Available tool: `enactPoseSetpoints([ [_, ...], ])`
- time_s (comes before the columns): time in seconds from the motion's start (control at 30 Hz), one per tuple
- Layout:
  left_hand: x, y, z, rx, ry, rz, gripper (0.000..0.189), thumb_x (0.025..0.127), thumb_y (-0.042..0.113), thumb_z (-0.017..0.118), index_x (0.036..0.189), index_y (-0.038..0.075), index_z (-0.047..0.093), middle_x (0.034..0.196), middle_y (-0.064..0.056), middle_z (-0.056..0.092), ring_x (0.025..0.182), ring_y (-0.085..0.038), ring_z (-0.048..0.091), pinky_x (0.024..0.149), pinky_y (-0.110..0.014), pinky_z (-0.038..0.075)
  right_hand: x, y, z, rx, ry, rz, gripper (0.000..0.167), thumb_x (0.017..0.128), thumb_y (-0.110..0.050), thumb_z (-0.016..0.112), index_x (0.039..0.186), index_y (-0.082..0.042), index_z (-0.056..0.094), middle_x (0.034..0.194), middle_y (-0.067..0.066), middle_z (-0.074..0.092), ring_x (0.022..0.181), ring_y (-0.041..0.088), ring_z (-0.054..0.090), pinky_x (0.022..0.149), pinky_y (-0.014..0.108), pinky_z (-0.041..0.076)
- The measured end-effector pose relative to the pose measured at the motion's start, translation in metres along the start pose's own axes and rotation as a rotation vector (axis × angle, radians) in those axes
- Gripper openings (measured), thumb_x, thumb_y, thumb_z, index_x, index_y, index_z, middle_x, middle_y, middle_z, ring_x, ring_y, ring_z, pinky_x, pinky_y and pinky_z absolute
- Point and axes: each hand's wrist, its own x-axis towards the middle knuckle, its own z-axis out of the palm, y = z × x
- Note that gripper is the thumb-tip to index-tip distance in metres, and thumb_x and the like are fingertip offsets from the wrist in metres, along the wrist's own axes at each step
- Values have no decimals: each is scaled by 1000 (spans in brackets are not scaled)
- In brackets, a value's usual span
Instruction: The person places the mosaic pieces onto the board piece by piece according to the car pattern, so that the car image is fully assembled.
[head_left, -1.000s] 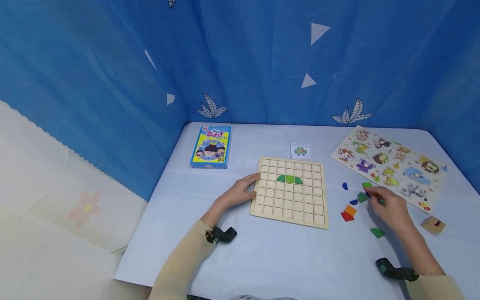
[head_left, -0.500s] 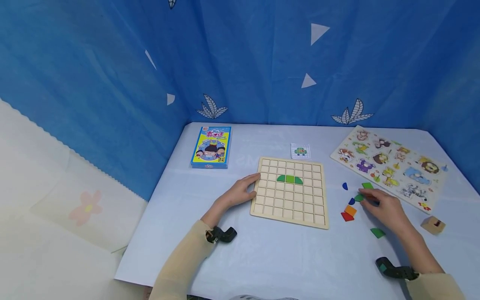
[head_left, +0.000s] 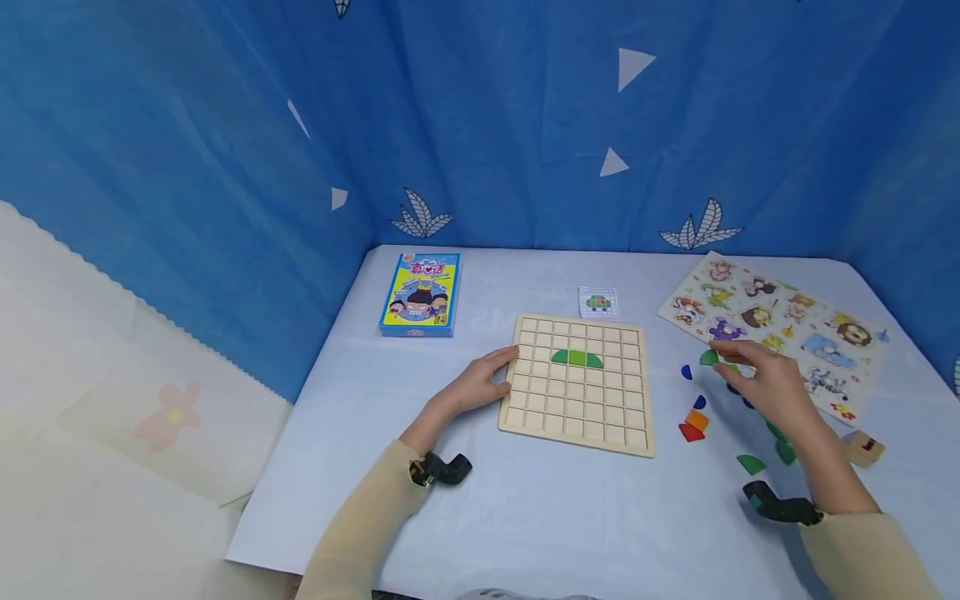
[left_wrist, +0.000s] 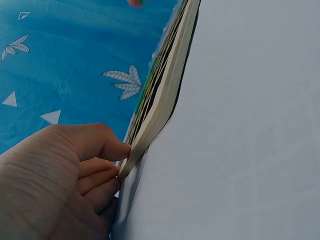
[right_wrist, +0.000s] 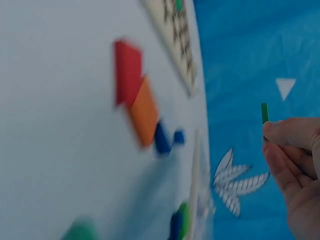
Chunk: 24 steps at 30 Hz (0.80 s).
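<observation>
A wooden grid board (head_left: 577, 385) lies mid-table with a green arch (head_left: 577, 358) of pieces in its upper rows. My left hand (head_left: 480, 385) rests at the board's left edge, fingers against the rim (left_wrist: 155, 125). My right hand (head_left: 757, 379) is raised above the table right of the board and pinches a green piece (head_left: 709, 357) (right_wrist: 264, 113) at its fingertips. Below it lie loose pieces: red (head_left: 688, 432), orange (head_left: 697, 419), blue (head_left: 686, 372) and green (head_left: 750, 464).
An animal peg puzzle (head_left: 780, 329) lies at the right rear, a small pattern card (head_left: 598, 302) behind the board, a blue card box (head_left: 420, 294) at the left rear, and a wooden block (head_left: 862, 447) at the right. Blue cloth walls surround the table.
My right hand has lifted off the loose pieces with a green piece pinched in it and moved up and slightly left. The left hand has stayed at the board's edge.
</observation>
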Motion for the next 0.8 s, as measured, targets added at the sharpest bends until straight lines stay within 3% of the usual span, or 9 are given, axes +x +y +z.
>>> enactPoseSetpoints([
  [0.1,-1,0,0,-7,-4,-4,64,88,6,57,146,0,30,151,-10,29,139,-22,23,112,-31,22,15,-23,9,46,-20,-33,42,83,-18,74,123,-20,64,106,10,66,94,32,59,59,34,54],
  [0.33,0,1,0,10,-7,-13,65,89,7,58,147,1,30,151,-9,29,139,-20,23,112,-29,22,39,-124,16,204,-48,-218,33,79,-3,74,111,0,67,100,17,67,86,34,62,68,53,52],
  [0.5,0,2,-2,12,-11,-7,64,89,6,57,147,0,29,151,-10,29,139,-21,23,112,-30,22,53,-156,40,269,-99,-307,32,79,-1,74,110,1,67,103,14,67,87,31,64,69,48,54],
  [0.63,0,3,-2,11,-15,-4,64,89,7,57,147,0,29,151,-10,29,139,-22,23,112,-31,22,58,-176,56,325,-190,-306,33,80,-3,73,112,0,66,109,13,65,91,30,64,74,47,54],
  [0.8,-2,3,-4,8,-12,-11,64,89,7,57,146,0,30,151,-10,29,139,-22,23,112,-32,23,60,-194,73,355,-288,-233,33,83,-6,71,116,-1,65,112,11,65,94,28,63,80,46,53],
])
